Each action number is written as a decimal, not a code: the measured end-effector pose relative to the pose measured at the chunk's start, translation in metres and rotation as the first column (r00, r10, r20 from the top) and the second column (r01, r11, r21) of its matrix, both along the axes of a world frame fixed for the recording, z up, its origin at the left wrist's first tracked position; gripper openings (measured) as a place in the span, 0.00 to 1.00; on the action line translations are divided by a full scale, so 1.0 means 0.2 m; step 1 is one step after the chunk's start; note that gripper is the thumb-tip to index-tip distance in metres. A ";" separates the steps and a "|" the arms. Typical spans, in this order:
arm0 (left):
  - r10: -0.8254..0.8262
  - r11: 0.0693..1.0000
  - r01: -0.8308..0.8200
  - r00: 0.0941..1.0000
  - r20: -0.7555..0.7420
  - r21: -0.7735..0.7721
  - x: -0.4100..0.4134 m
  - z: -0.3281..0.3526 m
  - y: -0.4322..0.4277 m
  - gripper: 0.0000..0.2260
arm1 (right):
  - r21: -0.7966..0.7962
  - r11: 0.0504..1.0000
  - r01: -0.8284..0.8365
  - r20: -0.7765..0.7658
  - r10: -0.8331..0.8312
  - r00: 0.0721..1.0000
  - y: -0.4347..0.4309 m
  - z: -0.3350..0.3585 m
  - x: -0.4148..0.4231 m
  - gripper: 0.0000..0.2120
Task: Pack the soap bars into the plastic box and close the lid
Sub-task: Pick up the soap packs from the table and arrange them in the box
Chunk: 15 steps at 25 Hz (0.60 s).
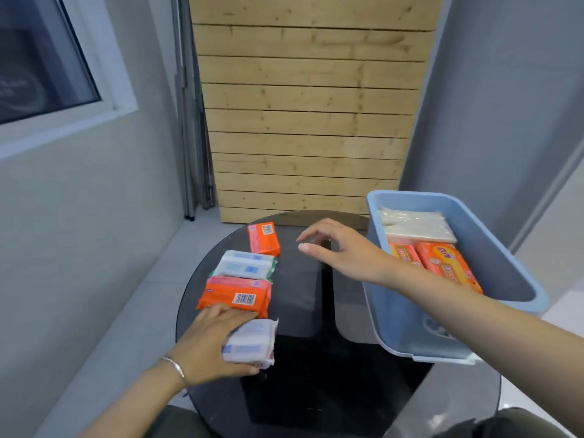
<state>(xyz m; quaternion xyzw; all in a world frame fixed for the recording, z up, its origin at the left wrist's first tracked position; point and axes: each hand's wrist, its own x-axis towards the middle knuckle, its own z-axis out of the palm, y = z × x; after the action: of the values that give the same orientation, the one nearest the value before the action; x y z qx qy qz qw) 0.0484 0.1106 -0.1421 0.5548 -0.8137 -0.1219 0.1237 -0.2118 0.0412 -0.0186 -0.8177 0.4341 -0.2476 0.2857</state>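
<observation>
A row of wrapped soap bars lies on the left of the round dark glass table (pixel 303 368). Farthest is a small orange bar (pixel 264 239), then a white bar (pixel 245 264), then a larger orange bar (pixel 235 295). Nearest is another white bar (pixel 252 341), and my left hand (pixel 210 341) is closed around it. My right hand (pixel 341 248) hovers open over the table, fingers spread, just right of the far orange bar. The light blue plastic box (pixel 407 324) stands at the right, holding two orange bars (pixel 442 263) and a white packet (pixel 414 224). No lid is visible.
A wooden slatted panel (pixel 309 105) leans against the wall behind the table. Grey walls close in on both sides, with a window (pixel 41 58) at the upper left. Folded metal legs (pixel 192 137) stand in the corner. The box overhangs the table's right edge.
</observation>
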 end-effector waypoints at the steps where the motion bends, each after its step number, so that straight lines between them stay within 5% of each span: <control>1: -0.007 1.000 0.007 1.000 -0.019 0.005 -0.01 0.00 -0.01 0.34 | 0.008 1.000 0.000 -0.014 0.000 1.000 0.01 -0.01 0.00 0.11; 5: 0.097 0.995 -0.083 0.951 -0.294 0.059 -0.10 0.10 -0.03 0.28 | 0.007 0.999 -0.034 0.009 0.034 0.999 0.04 0.01 -0.03 0.11; 9: 0.073 0.997 -0.074 0.646 -0.760 0.033 -0.31 0.31 -0.09 0.25 | 0.086 0.996 -0.027 0.139 0.015 0.990 0.06 0.06 -0.10 0.12; 13: -0.020 1.000 0.022 0.338 -0.941 -0.014 -0.56 0.56 -0.19 0.21 | 0.303 0.953 -0.027 0.427 -0.110 0.898 0.05 0.16 -0.25 0.15; 15: -0.084 0.996 0.053 0.253 -0.964 -0.073 -0.68 0.67 -0.23 0.32 | 0.349 0.935 -0.065 0.459 -0.110 0.882 0.04 0.23 -0.35 0.18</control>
<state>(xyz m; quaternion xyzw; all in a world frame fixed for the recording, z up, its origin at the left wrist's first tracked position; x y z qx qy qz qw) -0.0879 0.0651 -0.0086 0.3280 -0.5944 -0.4295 0.5956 -0.2811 0.0491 0.0265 -0.6628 0.3986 -0.3598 0.5219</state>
